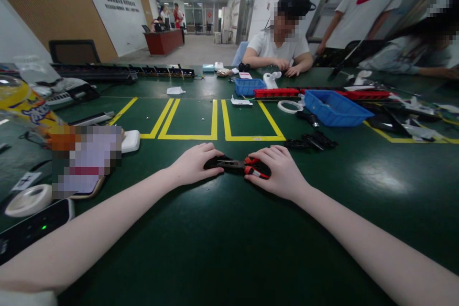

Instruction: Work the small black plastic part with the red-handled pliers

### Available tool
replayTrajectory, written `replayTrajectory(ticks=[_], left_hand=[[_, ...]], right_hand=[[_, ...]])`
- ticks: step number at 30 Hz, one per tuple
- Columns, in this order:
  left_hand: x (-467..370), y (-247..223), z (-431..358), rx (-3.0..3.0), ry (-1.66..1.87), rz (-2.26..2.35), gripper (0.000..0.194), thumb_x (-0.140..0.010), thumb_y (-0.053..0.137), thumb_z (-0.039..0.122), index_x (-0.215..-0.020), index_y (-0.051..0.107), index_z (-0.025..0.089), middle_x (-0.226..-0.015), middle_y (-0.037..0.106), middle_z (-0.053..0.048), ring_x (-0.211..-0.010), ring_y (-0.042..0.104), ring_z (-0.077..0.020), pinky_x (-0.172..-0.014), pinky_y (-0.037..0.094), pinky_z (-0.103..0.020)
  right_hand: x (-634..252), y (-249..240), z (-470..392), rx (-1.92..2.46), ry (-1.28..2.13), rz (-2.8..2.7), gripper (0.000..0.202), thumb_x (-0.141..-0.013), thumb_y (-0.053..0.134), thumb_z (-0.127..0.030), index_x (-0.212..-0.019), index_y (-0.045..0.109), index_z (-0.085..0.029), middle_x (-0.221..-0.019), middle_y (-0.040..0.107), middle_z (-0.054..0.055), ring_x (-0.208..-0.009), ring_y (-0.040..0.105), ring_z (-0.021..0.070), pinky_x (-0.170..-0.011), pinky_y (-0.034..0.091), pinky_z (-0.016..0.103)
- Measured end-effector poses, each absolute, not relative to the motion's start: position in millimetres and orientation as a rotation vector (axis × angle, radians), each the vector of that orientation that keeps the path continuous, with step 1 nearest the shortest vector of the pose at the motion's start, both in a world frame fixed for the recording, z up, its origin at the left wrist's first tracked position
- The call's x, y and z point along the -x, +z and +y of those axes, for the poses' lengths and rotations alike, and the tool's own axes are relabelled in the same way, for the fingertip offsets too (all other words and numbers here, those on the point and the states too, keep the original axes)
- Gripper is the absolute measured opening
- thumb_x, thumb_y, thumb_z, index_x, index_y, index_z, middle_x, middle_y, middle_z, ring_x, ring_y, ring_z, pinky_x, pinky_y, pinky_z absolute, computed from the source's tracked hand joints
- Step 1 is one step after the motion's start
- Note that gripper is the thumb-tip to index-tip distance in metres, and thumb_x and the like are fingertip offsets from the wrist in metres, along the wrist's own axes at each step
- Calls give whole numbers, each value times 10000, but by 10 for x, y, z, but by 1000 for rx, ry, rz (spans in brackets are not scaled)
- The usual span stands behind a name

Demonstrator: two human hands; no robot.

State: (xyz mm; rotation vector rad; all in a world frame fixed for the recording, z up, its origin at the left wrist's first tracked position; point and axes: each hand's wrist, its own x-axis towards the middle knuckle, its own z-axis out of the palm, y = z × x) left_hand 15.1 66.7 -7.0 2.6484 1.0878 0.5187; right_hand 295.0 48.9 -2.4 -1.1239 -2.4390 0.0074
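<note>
Pliers with red and black handles [255, 170] lie across the middle of the view, their dark jaws pointing left. My right hand [281, 172] is wrapped round the handles. My left hand [195, 165] is closed on a small black object [212, 162] that meets the plier tips; what it is cannot be made out. Both hands are low over the dark green table [229, 239], just in front of the yellow tape rectangles [188, 137].
To the right are black parts [313, 141], a blue bin [335, 107] and a smaller blue bin [250, 86]. On the left stand a phone [88, 162], a white case [131, 141], a tape roll [28, 201] and a yellow bottle [32, 110]. A person [279, 48] sits opposite.
</note>
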Motion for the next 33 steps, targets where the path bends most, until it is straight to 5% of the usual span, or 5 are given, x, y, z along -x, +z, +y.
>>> replayTrajectory(ticks=[33], left_hand=[[-227,-40,598,-2579,477,1121,357,-901,602,420,-1205,595,231,-1123,683,-62,-1011,638,-247,-877,478,-375]], right_hand=[[-2933,84,358,1174,99,-2365,421,-745,750,-428,-1100,644,-228,-1061,682,62,-1011,604,254,-989,396,480]])
